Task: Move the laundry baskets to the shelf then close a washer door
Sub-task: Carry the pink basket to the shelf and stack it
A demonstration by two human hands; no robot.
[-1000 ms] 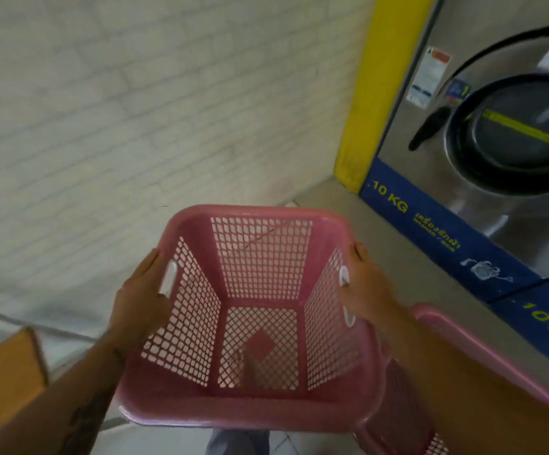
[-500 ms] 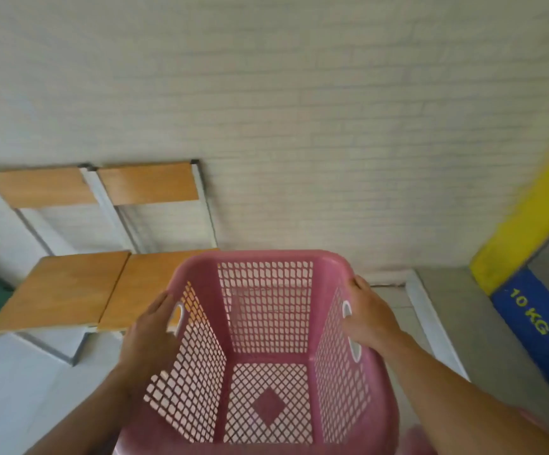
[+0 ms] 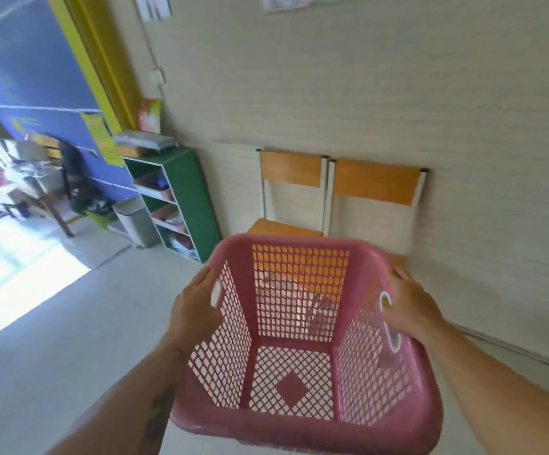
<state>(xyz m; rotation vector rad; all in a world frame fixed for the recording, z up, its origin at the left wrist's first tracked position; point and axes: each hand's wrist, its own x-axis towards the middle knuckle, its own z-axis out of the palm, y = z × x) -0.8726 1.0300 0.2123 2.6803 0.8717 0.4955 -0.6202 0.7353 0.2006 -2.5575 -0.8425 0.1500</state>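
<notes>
Moved: green shelf [image 3: 197,198] now in view, far left.
Hands: left hand [image 3: 194,310] and right hand [image 3: 411,310] hold pink laundry basket [image 3: 299,418], fingers [image 3: 401,278] curled on its sides.

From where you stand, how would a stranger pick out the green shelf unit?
Follow the pale brick wall leftward, past the two wooden chairs, toward the yellow frame. The green shelf unit stands on the floor, next to a grey bin. It alone is green, with open white-edged compartments.

2 wooden chairs [image 3: 374,180] side by side against pale wall [image 3: 397,93], grey bin [image 3: 135,221] on floor [image 3: 69,323], yellow poster [image 3: 102,139] on blue wall [image 3: 36,87]
</notes>
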